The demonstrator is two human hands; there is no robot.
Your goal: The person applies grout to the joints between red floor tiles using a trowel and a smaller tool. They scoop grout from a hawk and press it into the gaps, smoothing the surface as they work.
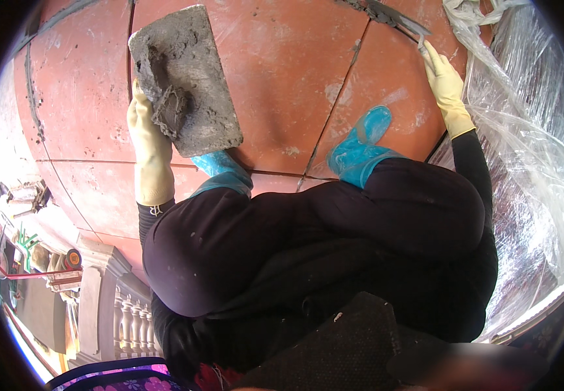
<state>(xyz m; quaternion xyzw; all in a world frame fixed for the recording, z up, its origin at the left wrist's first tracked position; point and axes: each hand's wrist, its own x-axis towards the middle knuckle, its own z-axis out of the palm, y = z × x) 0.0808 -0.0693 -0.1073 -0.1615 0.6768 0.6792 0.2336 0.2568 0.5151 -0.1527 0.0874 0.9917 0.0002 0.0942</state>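
Observation:
My left hand (148,143), in a pale yellow rubber glove, grips the near left side of a mortar board (213,91). The board is rectangular and crusted grey, and a lump of wet grey mortar (170,107) lies on its left part. The fingers under the board are hidden. At the far right my right hand (447,88), gloved alike, is closed on the handle end of a narrow trowel (399,18). Its blade lies low over a joint between reddish tiles (275,72), with grey mortar at its far end.
My blue-booted feet (363,140) rest on the tiles below my bent knees. Clear plastic sheeting (530,130) drapes along the right side. A pale balustrade (132,319) stands at the lower left, with assorted tools and materials beyond. Several joints between tiles show as dark lines.

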